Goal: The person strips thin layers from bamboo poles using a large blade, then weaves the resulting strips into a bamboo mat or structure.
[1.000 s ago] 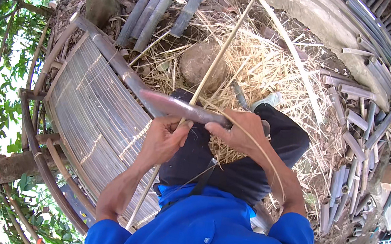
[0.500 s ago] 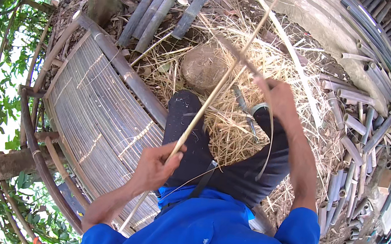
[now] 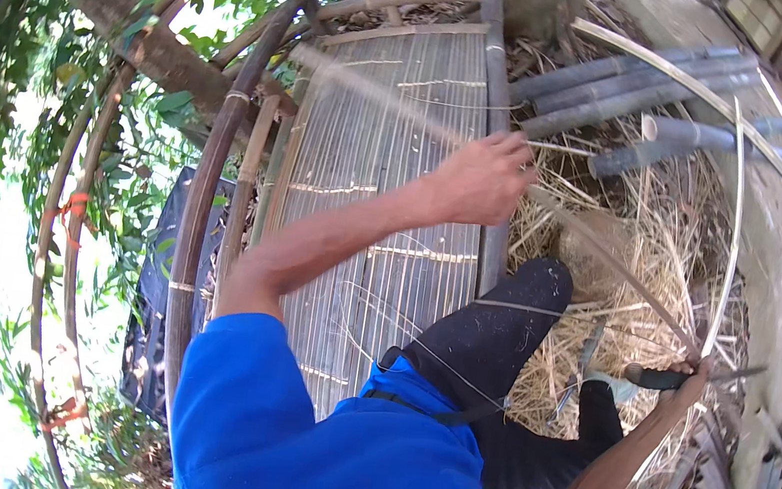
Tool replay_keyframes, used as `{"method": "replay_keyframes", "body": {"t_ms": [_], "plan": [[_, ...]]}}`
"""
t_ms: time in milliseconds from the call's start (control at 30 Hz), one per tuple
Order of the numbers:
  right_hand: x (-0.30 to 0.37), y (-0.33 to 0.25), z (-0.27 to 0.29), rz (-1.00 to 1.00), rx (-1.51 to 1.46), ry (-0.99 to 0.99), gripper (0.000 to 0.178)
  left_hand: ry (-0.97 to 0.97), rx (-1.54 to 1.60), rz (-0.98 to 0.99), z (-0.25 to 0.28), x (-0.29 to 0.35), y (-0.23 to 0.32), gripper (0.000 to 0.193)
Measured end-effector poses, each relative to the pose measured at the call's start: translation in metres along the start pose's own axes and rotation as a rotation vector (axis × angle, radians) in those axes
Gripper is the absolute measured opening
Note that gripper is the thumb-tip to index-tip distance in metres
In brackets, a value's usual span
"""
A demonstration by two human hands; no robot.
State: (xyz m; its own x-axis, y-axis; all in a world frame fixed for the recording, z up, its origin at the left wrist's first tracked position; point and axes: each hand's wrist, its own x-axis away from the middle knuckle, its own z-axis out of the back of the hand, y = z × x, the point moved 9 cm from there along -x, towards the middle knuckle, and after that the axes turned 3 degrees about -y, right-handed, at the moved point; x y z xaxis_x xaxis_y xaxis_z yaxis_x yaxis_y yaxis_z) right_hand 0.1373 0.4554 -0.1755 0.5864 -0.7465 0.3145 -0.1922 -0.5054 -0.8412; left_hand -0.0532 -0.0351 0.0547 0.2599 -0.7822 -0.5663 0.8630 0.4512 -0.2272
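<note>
Left grip: left hand [image 3: 482, 179] closed, fingers curled round a long thin bamboo strip [image 3: 615, 265]; no gap seen between palm and strip.
Right grip: right hand [image 3: 691, 382] wrapped on a knife [image 3: 659, 379], handle toward the legs, blade out past the far side of the fist. Strip meets this hand; whether the fingers also pinch it, cannot tell.
Strip position: runs slantwise from over the bench, through the left hand, down to the right hand. Part beyond the left hand is blurred.
Strip, done: already a slim, separate length, not joined to any pole; judged well past splitting.
Strip, left: in hand, not laid down. Edge smoothness and evenness too fine to read; judged unfinished while knife and strip are together.
Shavings: loose pale heap [image 3: 539, 373] round the feet; suggests much cutting done here.
Bench: slatted bamboo bench [image 3: 312, 268] beside the left leg, its surface beneath the left forearm.
Pale splits: a long narrow split [image 3: 733, 220] reaches close to the right hand; judged spare stock.
Poles: grey bamboo poles [image 3: 626, 90] beyond the bench, round and unsplit.
</note>
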Motion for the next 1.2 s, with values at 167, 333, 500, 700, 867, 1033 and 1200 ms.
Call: {"method": "replay_keyframes", "body": {"t_ms": [167,333,500,700,867,1033,1200], "plan": [[0.020,0.037,-0.027,-0.066,-0.056,-0.052,0.027,-0.281,0.760,0.594,-0.057,-0.012,0.057,0.040],[0.065,0.048,-0.079,-0.081,-0.125,-0.053,0.026,-0.100,1.234,0.734,-0.131,-0.042,0.093,0.060],[0.112,0.027,-0.119,-0.265,0.216,-0.111,0.026,0.658,1.843,0.980,-0.127,-0.077,0.066,0.047],[0.152,0.031,-0.105,0.351,0.891,-0.414,0.033,1.125,1.793,0.844,-0.034,-0.047,-0.019,0.045],[0.144,0.034,-0.106,0.348,1.158,-0.345,0.032,1.056,1.557,0.842,-0.024,-0.113,0.001,0.041],[0.163,0.021,-0.160,0.670,1.380,-0.308,0.030,1.065,1.530,0.687,-0.006,-0.150,0.008,0.039],[0.070,0.104,-0.055,0.429,1.838,-0.420,0.028,1.044,1.345,0.792,0.043,-0.165,-0.016,0.036]]}}
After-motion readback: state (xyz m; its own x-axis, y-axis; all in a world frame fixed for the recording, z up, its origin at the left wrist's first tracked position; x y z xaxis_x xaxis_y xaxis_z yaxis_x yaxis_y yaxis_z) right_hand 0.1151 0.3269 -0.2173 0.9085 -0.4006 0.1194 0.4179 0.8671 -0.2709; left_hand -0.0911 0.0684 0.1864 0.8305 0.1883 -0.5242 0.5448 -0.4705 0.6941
